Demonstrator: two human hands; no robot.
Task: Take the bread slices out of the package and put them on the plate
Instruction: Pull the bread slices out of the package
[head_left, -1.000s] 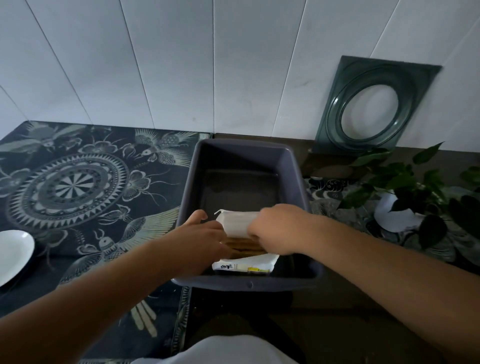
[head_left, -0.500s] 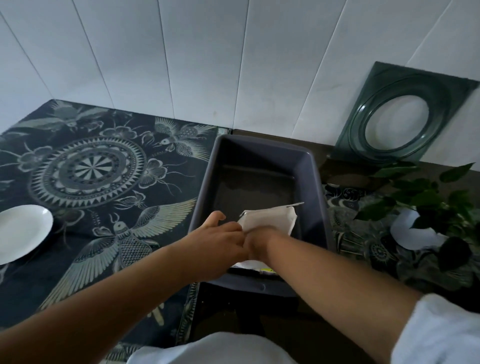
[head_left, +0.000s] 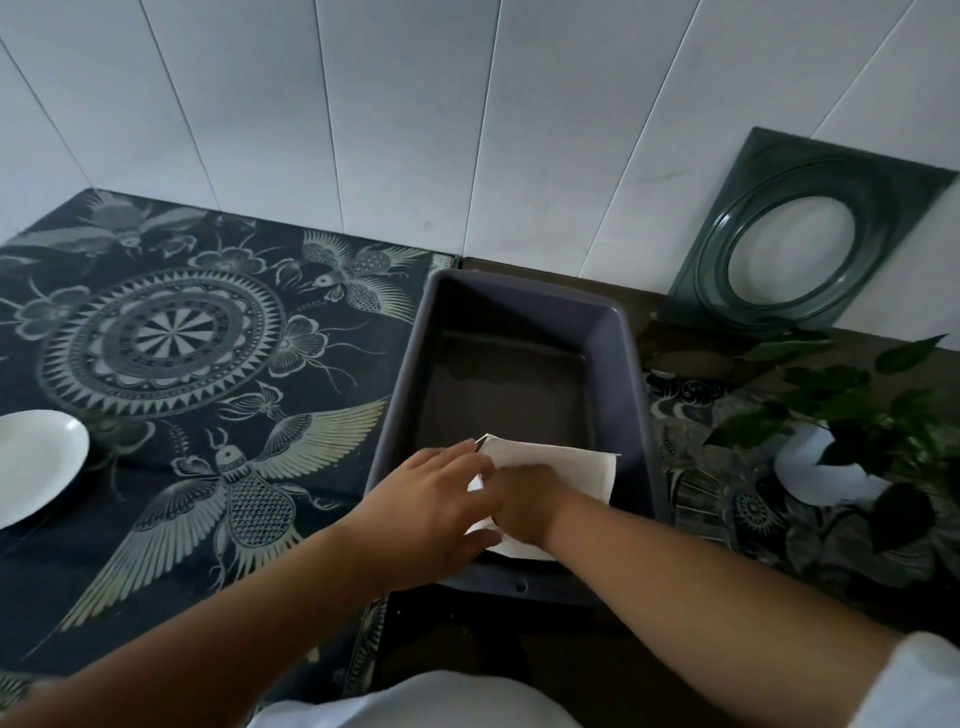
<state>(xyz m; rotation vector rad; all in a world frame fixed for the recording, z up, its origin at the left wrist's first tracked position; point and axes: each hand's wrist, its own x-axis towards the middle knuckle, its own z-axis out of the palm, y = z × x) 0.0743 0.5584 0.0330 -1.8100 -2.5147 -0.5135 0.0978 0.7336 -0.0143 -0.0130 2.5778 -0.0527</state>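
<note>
- A dark worktop (head_left: 571, 649) runs along a wall of pale panels; its left half lies under a dark cloth (head_left: 166, 364) printed with pale mandalas, birds and insects.
- A deep grey plastic tub (head_left: 639, 374) sits in the middle of the worktop, just right of the cloth's edge, its far part bare.
- A square green frame (head_left: 883, 208) with a round opening leans against the wall at the far right, and a leafy plant (head_left: 852, 405) stands in front of it.
- A white plate (head_left: 36, 467) rests on the cloth at the far left edge, well apart from the tub and only partly in view.
- The white package (head_left: 566, 467) of bread lies at the near end of the tub, its flap standing open toward the far side.
- The left hand (head_left: 431, 514) rests at the package's left edge, fingers spread; its grip looks loose, steadying rather than clasping.
- The right hand (head_left: 524, 499) is curled down on or into the package's mouth; whether its grip has closed on a slice I cannot tell, since the fingers are hidden.
- No bread slices show, so they are probably all inside the wrapper.
- Risks, as a judgement: soft slices may tear or crush if pinched hard through a narrow opening.
- The wrapper may lift out with the bread if the left hand lets it go.
- The carry to the plate is long, across the cloth, so a limp slice held by one corner could fold and drop.
</note>
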